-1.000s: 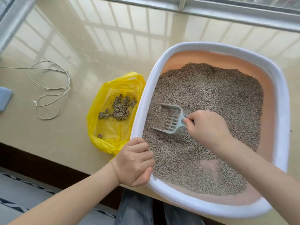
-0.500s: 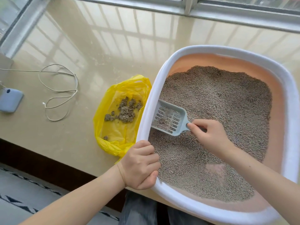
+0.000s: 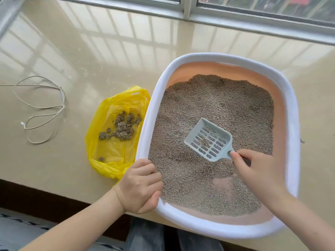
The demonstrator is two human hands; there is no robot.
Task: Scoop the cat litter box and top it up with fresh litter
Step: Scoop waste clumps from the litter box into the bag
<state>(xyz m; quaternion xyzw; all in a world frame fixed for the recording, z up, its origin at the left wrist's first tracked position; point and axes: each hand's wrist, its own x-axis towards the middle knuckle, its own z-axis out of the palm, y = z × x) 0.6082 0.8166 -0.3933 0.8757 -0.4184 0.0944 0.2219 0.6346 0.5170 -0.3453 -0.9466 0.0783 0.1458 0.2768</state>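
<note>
A litter box (image 3: 288, 98) with a white rim and orange inside stands on a beige sill, filled with grey-brown litter (image 3: 217, 105). My right hand (image 3: 257, 171) grips the handle of a pale blue slotted scoop (image 3: 208, 140), which lies nearly flat over the middle of the litter with only a few grains in it. My left hand (image 3: 139, 185) grips the box's near left rim. A bare patch of the orange floor (image 3: 223, 183) shows near my right hand. Left of the box lies an open yellow plastic bag (image 3: 116, 136) holding several dark clumps (image 3: 123, 127).
A thin white cord (image 3: 41, 107) loops on the sill (image 3: 90, 60) at the left. A window frame (image 3: 235, 17) runs along the back. The sill's front edge drops off just below my left wrist, with my trouser legs (image 3: 145, 236) beneath.
The scoop rose out of the litter at the box's left side, then moved right to the middle, now almost empty. My left hand kept its hold on the rim. The view shifted.
</note>
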